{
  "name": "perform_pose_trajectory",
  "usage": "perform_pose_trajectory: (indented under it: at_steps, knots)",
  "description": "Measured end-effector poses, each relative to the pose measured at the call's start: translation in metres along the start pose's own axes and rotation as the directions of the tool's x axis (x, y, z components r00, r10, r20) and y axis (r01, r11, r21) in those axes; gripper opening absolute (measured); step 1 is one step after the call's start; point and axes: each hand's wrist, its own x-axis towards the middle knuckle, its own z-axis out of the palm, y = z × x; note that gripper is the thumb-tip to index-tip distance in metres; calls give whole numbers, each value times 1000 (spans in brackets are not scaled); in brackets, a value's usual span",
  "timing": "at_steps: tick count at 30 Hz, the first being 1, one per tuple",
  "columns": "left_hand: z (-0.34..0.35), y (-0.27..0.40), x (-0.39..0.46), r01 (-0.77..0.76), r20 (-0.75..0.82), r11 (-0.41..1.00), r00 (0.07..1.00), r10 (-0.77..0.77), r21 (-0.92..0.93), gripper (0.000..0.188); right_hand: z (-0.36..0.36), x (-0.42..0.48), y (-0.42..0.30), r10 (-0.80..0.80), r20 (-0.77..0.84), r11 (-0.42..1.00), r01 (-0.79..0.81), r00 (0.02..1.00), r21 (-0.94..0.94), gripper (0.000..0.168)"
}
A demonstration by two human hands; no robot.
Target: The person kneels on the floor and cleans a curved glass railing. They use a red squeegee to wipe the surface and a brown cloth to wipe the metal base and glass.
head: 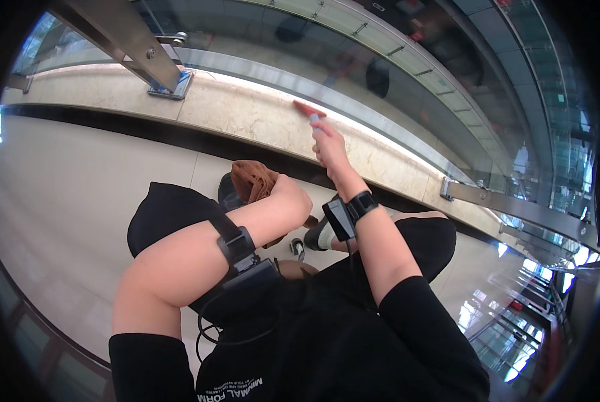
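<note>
My right hand [331, 148] grips the pale handle of a small hand tool with a flat, red, triangular head [308, 108]. Whether it is a scraper or a brush cannot be told. The head lies over the back of a cream marble ledge [234, 113], close to the foot of a glass panel [260, 78]; contact is not certain. Lower and to the left, my left hand [291, 198] holds a bunched brown cloth [254, 181] above the floor. Its fingers are mostly hidden behind the hand and the cloth.
A metal post [129, 45] rises from a base plate [174, 85] on the ledge at left. Another metal post [521, 201] stands at right. Shoes [227, 193] rest on the tiled floor [94, 156]. A cable [204, 321] loops by the left forearm.
</note>
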Motion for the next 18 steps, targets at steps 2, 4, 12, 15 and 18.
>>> perform_pose_trajectory:
  at_steps: [2, 4, 12, 15, 18]
  knots:
    - [-12, 2, -4, 5, 31, 1000, 999, -6, 23, 17, 2, -16, 9, 4, 19, 1000, -3, 1000, -13, 29]
    - [-15, 2, -7, 3, 47, 1000, 999, -4, 23, 17, 4, -10, 14, -25, -1, 1000, 25, 1000, -8, 30]
    - [-4, -2, -6, 9, 9, 999, 1000, -9, 31, 19, 17, -6, -2, 61, 65, 998, -59, 996, -30, 29]
    - [-8, -1, -6, -1, 52, 1000, 999, -1, 28, 21, 37, -16, 15, -51, 58, 994, 57, 997, -94, 28]
    - [0, -3, 0, 44, 85, 998, 995, -48, 52, 22, 39, 10, 1, -120, 41, 992, 122, 992, -42, 30]
